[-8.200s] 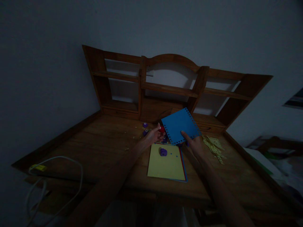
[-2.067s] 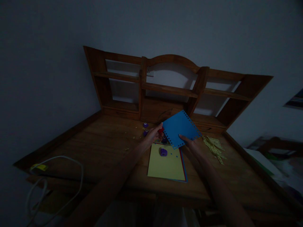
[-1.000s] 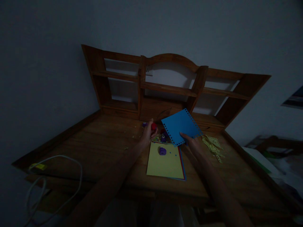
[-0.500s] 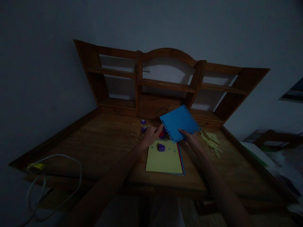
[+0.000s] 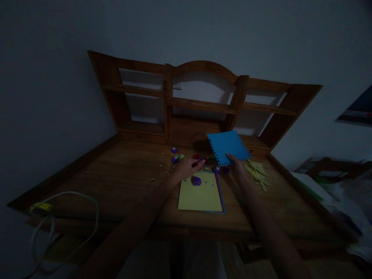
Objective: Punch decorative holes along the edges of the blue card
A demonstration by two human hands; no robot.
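My right hand (image 5: 240,170) pinches the near edge of a blue sheet (image 5: 228,147) with punched holes along its borders and holds it tilted above the back of the wooden desk (image 5: 116,174). My left hand (image 5: 188,167) lies low over the desk, left of the sheet. Its forefinger points right, and a small reddish punch (image 5: 195,164) seems pinched under it. Just below sits a purple punch (image 5: 196,180) on a yellow sheet (image 5: 199,195) that tops a stack of coloured paper. The light is very dim.
Small purple (image 5: 174,159), green (image 5: 181,156) and red (image 5: 207,158) punches are scattered behind the stack. Yellow punched strips (image 5: 257,172) lie at the right. A wooden hutch with shelves (image 5: 203,104) stands at the back. A white cable (image 5: 64,205) loops over the desk's left front.
My left hand, which held the red punch up one second ago, has come down to the desk. My right hand has swung the blue sheet to the right, uncovering several punches.
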